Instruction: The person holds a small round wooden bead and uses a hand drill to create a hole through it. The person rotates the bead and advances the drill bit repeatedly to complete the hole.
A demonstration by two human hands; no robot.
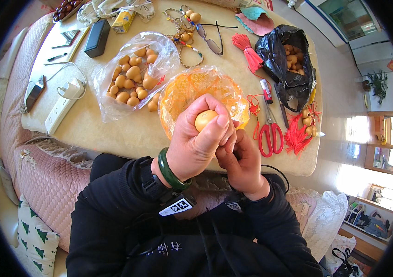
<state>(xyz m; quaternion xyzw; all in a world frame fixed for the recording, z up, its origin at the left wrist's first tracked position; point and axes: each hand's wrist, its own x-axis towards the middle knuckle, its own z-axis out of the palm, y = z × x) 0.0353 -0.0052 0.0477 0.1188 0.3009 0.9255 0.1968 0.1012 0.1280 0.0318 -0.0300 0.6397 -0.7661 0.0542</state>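
My left hand, with a green bangle at the wrist, is wrapped round a small tan gourd; the gourd's rounded end shows between thumb and forefinger. Close against its underside, my right hand has its fingers pinched together. What they hold, if anything, is hidden. Both hands are over the near edge of an orange basket lined with clear plastic. Left of the basket, a clear plastic bag lies open with several small gourds in it.
Red-handled scissors lie right of my hands, near red tassels and a black bag of gourds. Farther back are sunglasses, beaded cords and a red string bundle. A white power strip lies at the left.
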